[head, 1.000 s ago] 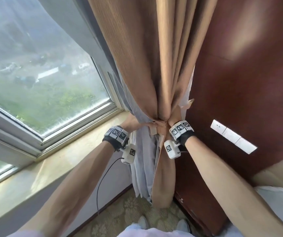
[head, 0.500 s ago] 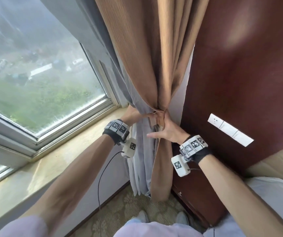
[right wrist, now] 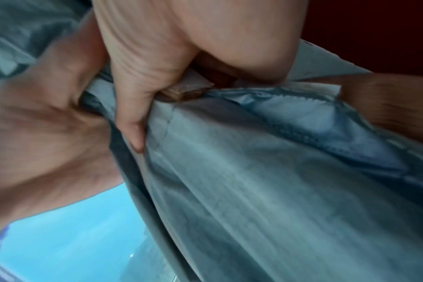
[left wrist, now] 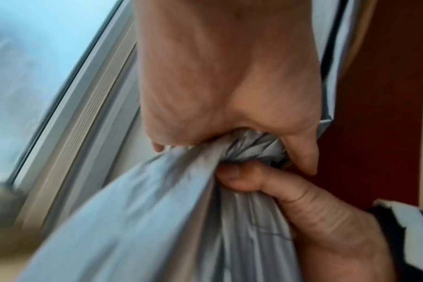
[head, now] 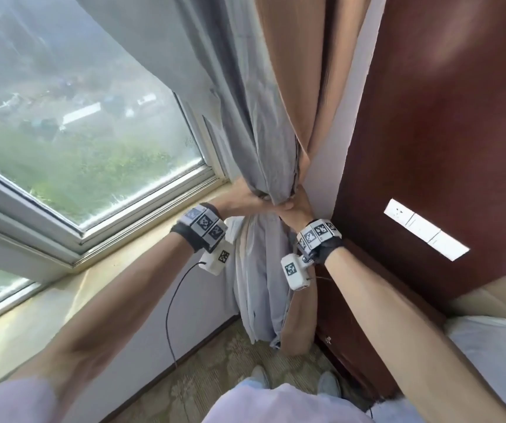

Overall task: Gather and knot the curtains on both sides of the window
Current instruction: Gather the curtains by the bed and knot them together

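Left hand [head: 247,199] and right hand [head: 297,206] both grasp the bunched grey-lined tan fabric curtain [head: 264,141] at one point, fingers clenched, hands touching; loose folds hang below them.

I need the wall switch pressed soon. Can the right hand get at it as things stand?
Probably not at once: the right hand grips the gathered curtain. The switch lies open on the panel, nothing before it.

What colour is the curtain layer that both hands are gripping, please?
Pale grey lining, gripped by left hand and right hand; clearest in the left wrist view.
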The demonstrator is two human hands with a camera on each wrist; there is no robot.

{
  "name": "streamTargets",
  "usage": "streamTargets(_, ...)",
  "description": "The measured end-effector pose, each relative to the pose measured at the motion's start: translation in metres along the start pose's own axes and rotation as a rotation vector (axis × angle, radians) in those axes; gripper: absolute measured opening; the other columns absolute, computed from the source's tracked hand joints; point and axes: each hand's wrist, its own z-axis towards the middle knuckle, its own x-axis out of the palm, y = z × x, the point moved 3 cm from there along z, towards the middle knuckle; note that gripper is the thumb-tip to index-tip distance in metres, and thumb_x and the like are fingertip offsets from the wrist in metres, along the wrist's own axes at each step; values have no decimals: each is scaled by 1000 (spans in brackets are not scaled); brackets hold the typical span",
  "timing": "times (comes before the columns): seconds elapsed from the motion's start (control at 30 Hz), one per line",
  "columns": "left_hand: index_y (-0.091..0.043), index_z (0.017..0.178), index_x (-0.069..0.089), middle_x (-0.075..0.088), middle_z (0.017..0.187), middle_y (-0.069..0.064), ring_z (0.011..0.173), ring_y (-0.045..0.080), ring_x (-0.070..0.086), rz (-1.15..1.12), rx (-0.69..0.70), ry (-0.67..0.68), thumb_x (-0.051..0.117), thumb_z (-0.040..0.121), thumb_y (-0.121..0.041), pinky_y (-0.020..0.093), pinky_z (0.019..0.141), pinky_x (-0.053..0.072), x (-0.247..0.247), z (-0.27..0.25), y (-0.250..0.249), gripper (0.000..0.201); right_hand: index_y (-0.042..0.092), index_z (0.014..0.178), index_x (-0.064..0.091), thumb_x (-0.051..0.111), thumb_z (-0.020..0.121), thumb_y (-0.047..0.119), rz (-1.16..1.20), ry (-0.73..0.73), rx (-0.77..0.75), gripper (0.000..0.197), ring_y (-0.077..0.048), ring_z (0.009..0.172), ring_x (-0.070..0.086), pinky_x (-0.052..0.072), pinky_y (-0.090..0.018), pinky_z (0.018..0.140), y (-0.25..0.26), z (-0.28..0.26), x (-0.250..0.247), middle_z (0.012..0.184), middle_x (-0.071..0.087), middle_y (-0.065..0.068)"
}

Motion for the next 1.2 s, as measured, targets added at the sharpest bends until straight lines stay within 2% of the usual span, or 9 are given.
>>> streamTargets(0.07, -40, 150, 48, 48, 155, -4, 147, 20, 38, 269, 18, 37, 70, 75, -81, 47, 127, 26, -10, -3, -9, 88, 21, 97, 63, 91, 69, 5, 52, -78, -15, 43, -3, 91, 68, 57, -20, 84, 6, 4, 0, 97, 71, 7)
streamTargets(0.23, -33, 139, 60, 57, 138, -22, 122, 1, 55, 293, -72, 299, 73, 93, -48, 19, 114, 37, -37, -6, 4, 50, 28, 88, 60, 97, 63, -6, 92, -8, 25, 57, 21, 71, 63, 54, -4, 71, 23, -12, -10, 86, 67, 20)
streamTargets(0.3, -36, 127, 67, 67, 125, -17, 115, 9, 63, 310, -123, 258, 74, 88, -44, 32, 106, 49, -48, -3, 12, 41, 30, 92, 62, 100, 62, 0, 86, -6, 10, 56, 12, 86, 67, 56, -6, 80, 25, -16, -20, 94, 69, 19)
streamTargets(0.47, -18, 146, 57, 55, 146, -5, 136, 19, 49, 367, -82, 354, 55, 94, 0, 32, 117, 35, -36, -1, -19, 56, 29, 89, 62, 100, 63, 1, 84, -61, 32, 54, -4, 93, 70, 48, 1, 71, 23, -21, -33, 93, 69, 17)
streamTargets(0.57, -26, 146, 55, 56, 147, 2, 137, 27, 49, 556, 0, 274, 53, 98, -14, 44, 119, 38, -19, 4, -34, 49, 29, 90, 65, 101, 62, 4, 70, -86, 45, 52, 10, 85, 67, 50, 0, 73, 22, -23, -40, 92, 71, 17)
streamTargets(0.7, -14, 129, 67, 68, 120, 2, 110, 25, 63, 264, 158, 49, 72, 90, -12, 19, 91, 50, -11, -1, -35, 39, 26, 98, 68, 104, 58, 9, 62, -103, 41, 56, -7, 99, 72, 56, -14, 88, 17, -24, -47, 102, 76, 7)
streamTargets(0.83, -1, 129, 64, 69, 131, 14, 122, 31, 67, -329, 127, 93, 70, 88, 8, 44, 108, 53, -21, -16, 1, 43, 24, 106, 66, 104, 58, 13, 78, -131, 57, 63, -13, 109, 71, 52, -21, 94, 13, -26, -61, 114, 76, 0)
streamTargets(1.03, -5, 126, 66, 75, 120, 12, 106, 28, 75, -283, 171, -128, 86, 82, -4, 51, 96, 59, -12, -16, 13, 48, 30, 91, 56, 98, 66, 3, 58, -66, 72, 56, -4, 96, 64, 48, -15, 85, 24, -31, -61, 97, 66, 16)
streamTargets(1.2, -16, 136, 53, 70, 118, 5, 84, 8, 74, -190, 102, -256, 99, 65, -32, 27, 71, 60, -1, -5, 10, 86, 29, 92, 51, 92, 73, -6, 35, 6, 52, 57, 1, 93, 62, 49, -7, 79, 24, -34, -57, 96, 62, 16)
